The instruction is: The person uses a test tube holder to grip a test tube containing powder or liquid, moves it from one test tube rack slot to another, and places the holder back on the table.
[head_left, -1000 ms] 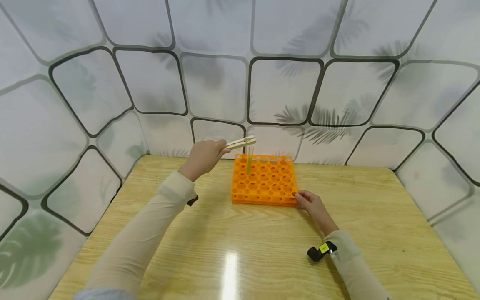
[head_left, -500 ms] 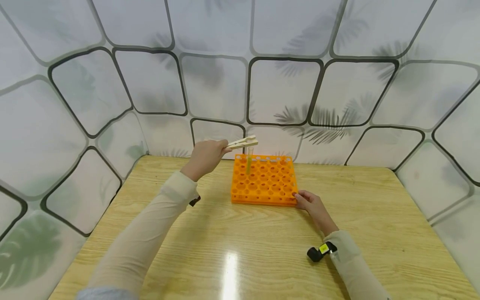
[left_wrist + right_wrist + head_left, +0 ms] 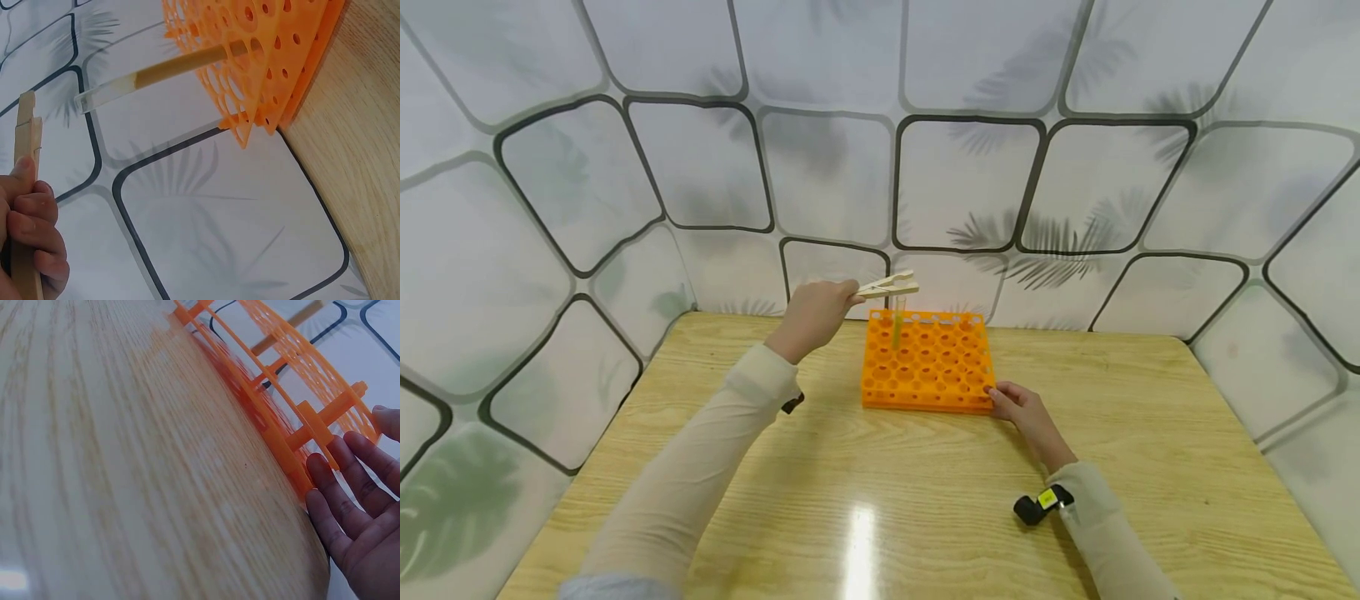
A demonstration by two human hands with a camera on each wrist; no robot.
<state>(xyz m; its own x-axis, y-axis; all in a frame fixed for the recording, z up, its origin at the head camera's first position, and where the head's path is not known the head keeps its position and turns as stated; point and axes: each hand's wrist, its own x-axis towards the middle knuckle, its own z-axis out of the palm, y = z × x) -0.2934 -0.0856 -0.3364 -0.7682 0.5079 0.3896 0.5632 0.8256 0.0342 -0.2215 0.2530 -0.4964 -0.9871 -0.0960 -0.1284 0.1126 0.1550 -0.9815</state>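
My left hand [image 3: 814,315] grips a wooden test tube clamp [image 3: 891,292] with its jaws spread, above the back left of the rack. A glass test tube [image 3: 898,332] with yellow liquid stands in an orange test tube rack [image 3: 928,400]; its upper end overlaps the clamp in the head view. In the left wrist view the clamp [image 3: 26,128] is apart from the tube's mouth [image 3: 84,103]. At the rack's front right corner, my right hand [image 3: 1026,412] holds the end, its thumb at the top plate and its fingertips [image 3: 320,464] against the side.
The rack stands near the back of the wood-grain table [image 3: 955,492], and its other holes hold no tubes. Behind the table is a wall covering [image 3: 970,183] with dark outlines and leaf prints. A black wrist camera [image 3: 1033,507] sits on the right sleeve.
The clamp in my left hand has shifted slightly right, and its jaws have spread wider. My right hand and the rack stay in place.
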